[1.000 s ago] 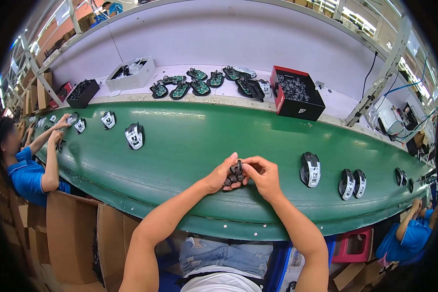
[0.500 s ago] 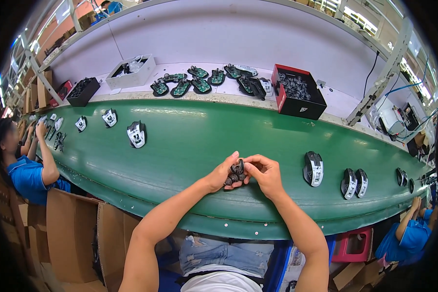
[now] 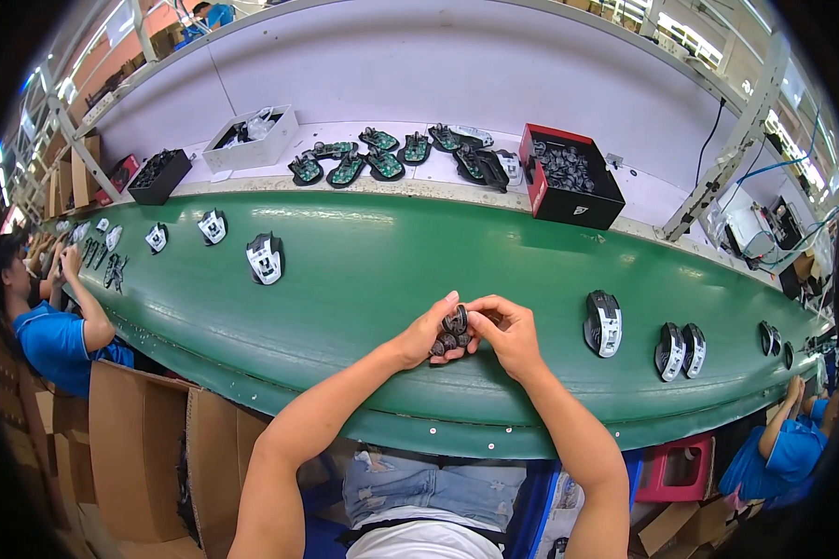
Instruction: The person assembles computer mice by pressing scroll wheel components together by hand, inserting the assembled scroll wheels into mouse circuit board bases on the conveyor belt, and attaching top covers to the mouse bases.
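Green conveyor belt (image 3: 364, 256) lies below both your hands, and the black scroll wheels (image 3: 446, 344), as their round shape suggests, sit in your left hand (image 3: 425, 334), above the near half of the belt. That hand is cupped around a small cluster of them, its thumb pointing up. Your right hand (image 3: 506, 337) has its thumb and fingertip pinched at the edge of one upright wheel (image 3: 460, 320), at the top of the cluster; how firmly it presses, you can't judge from here.

The likeliest trouble is a spill: several loose, rounded pieces share one palm, so if your fingers slacken or your palm tilts, one could slip out and roll along the smooth belt. Pulling the upright wheel sharply might also drag out a neighbour, since they lie against each other. Your fingers hide part of the cluster, so a wheel turned the wrong way round could be missed.

To your right, a black-and-white mouse shell (image 3: 607, 326) rests on the belt, with a pair of shells (image 3: 680, 352) beyond it; another shell (image 3: 265, 259) lies to your left. A dropped wheel could roll among these. The red-and-black box (image 3: 578, 206) on the ledge holds many similar dark parts, so a stray one might be hard to tell apart.
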### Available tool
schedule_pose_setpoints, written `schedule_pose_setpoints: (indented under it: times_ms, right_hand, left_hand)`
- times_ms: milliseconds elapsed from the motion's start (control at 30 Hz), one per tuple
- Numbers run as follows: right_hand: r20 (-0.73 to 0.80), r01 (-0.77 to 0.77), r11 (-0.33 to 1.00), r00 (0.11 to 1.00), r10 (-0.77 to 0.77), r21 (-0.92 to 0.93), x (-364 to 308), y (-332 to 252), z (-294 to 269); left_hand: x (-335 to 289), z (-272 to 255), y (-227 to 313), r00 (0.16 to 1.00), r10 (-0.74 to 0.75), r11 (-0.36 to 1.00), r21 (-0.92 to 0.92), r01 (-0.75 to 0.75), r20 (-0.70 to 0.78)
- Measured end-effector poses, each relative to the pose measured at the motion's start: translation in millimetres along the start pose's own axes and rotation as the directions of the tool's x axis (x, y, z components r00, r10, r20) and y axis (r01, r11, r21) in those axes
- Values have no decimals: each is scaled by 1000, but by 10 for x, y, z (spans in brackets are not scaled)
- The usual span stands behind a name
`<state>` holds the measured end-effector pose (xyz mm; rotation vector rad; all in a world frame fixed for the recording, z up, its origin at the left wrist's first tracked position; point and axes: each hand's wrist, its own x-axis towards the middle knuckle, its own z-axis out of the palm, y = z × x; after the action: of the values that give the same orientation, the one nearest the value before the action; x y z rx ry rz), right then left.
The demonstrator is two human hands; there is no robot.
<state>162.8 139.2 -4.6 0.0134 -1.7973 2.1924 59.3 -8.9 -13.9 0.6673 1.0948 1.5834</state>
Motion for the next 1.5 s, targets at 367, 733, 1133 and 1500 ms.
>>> schedule_pose_setpoints:
  times_ms: [367, 733, 1133, 1500]
  right_hand:
    - [21, -20, 1000, 1000, 19, 16, -6, -30, -16]
    - [25, 45, 999, 999, -45, 5, -12, 7, -34]
    - [24, 60, 998, 998, -59, -22, -18, 19, -42]
    - [-26, 58, 996, 998, -60, -66, -17, 48, -43]
  left_hand:
    - [-1, 19, -20, 1000, -8, 1000, -14, 8, -1]
    - [19, 40, -17, 999, 12, 1000, 6, -12, -39]
    - [29, 54, -30, 998, 25, 1000, 8, -25, -57]
    - [46, 33, -19, 1000, 8, 999, -34, -9, -13]
